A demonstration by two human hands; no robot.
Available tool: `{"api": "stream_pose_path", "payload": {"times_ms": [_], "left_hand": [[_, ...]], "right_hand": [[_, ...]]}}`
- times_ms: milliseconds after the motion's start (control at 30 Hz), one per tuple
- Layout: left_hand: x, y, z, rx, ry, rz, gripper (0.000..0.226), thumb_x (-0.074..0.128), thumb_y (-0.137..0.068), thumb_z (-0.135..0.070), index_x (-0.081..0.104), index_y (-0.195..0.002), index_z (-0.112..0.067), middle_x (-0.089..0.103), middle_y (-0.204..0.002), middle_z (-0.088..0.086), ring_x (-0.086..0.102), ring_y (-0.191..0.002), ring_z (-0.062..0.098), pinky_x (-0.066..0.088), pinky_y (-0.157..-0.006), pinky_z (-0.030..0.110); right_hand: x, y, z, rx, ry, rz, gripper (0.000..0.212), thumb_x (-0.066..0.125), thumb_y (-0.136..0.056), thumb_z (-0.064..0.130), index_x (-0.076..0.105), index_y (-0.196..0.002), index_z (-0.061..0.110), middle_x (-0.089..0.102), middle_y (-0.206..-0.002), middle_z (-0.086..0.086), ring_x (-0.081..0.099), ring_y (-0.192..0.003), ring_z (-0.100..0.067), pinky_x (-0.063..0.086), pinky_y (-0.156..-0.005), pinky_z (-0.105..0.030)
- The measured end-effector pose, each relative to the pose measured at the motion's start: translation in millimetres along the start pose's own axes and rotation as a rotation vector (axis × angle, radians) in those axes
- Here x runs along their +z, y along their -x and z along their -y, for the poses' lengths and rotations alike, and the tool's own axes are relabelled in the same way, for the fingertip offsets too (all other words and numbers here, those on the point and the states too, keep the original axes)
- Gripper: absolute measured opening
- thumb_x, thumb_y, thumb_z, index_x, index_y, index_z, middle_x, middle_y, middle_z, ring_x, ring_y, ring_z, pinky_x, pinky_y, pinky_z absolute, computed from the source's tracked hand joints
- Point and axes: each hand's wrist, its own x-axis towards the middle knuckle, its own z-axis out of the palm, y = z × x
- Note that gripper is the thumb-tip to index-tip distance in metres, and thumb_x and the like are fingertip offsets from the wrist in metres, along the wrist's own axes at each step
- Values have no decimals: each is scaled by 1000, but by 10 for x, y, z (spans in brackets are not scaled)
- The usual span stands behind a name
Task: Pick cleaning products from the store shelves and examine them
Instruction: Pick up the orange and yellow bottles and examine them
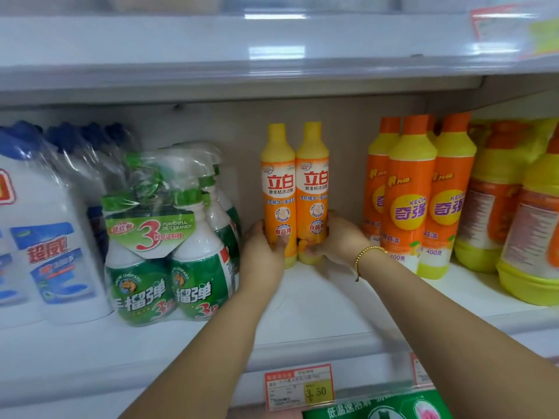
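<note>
White store shelf [317, 297]: left dish-soap bottle [278, 189] and right dish-soap bottle [313, 189] upright, touching. Left hand [263, 252] grips the left one low down; right hand [338, 240] grips the right one.

Shop, stocked shelf [302, 297], price tag [299, 387], rows of detergent bottles [414, 189]

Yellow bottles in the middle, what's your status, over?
Status: left hand grips left yellow bottle, right hand grips right yellow bottle. Both upright, touching; green spray pack close by left hand.
</note>
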Motion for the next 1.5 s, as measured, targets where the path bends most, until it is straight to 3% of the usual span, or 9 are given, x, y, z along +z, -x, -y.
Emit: {"api": "stream_pose_path", "payload": {"times_ms": [267,467,567,633,800,900,1000,1233,1500], "left_hand": [[-21,36,-33,-5,-10,8,36,62,-91,-26,56,-123,-11,63,-120,9,60,-107,27,48,-92,39],[-204,284,-465,40,-265,-86,47,67,-87,-26,48,-126,-6,59,-117,15,59,-104,31,47,-85,36],[-393,765,-758,284,-147,-108,17,60,-92,-27,61,-95,-11,63,-81,0,57,-72,7,47,-68,22],[-504,1225,-865,332,-111,-34,37,55,-95,-32,55,-67,-9,49,-55,2,44,-52,12,35,-53,24],[-453,2167,-666,169,-203,397,39,57,-87,-38,50,-57,-15,51,-54,4,41,-49,5,33,-52,20],[-282,2598,-492,-27,-286,819,12,73,-82,-29,65,-84,-20,64,-80,-4,54,-68,0,43,-64,11],[-115,3001,-295,-85,-425,1060,42,77,-78,-29,61,-115,-19,63,-110,-5,58,-98,6,47,-85,18],[198,3723,-122,64,-595,1185,53,80,-69,-40,55,-111,-20,58,-111,-1,54,-101,16,46,-84,32],[399,3962,56,-89,-516,1039,55,80,-60,-35,58,-110,-24,63,-109,-4,59,-98,16,50,-84,35]], "right_hand": [[-44,126,23,-24,-4,33,63,73,-81,28,42,-132,9,54,-133,-9,54,-119,-28,45,-99,-36],[-380,639,-98,-137,112,-52,23,66,-86,30,71,-90,8,70,-84,-7,63,-80,-21,47,-68,-26],[-616,1132,-177,-254,3,-101,31,65,-87,32,66,-66,9,63,-55,8,59,-52,-4,48,-53,-18],[-706,1478,-271,-299,-29,-99,35,65,-87,34,64,-62,9,55,-46,11,53,-46,-1,40,-48,-14],[-727,2245,-770,-315,-27,28,26,67,-83,35,64,-67,14,59,-57,5,52,-57,-3,38,-55,-15],[-589,2634,-1271,-202,-50,163,17,70,-80,31,63,-70,18,60,-62,9,54,-59,-1,39,-57,-14],[-355,2987,-1908,-55,-46,311,21,74,-78,14,59,-81,29,65,-78,9,63,-72,-11,47,-67,-23],[330,3746,-2927,306,-342,480,70,84,-63,-1,51,-117,28,58,-110,1,57,-101,-20,52,-85,-33],[908,4165,-2981,305,-457,98,57,84,-65,8,53,-103,37,62,-97,16,60,-92,-5,50,-86,-29]]}}
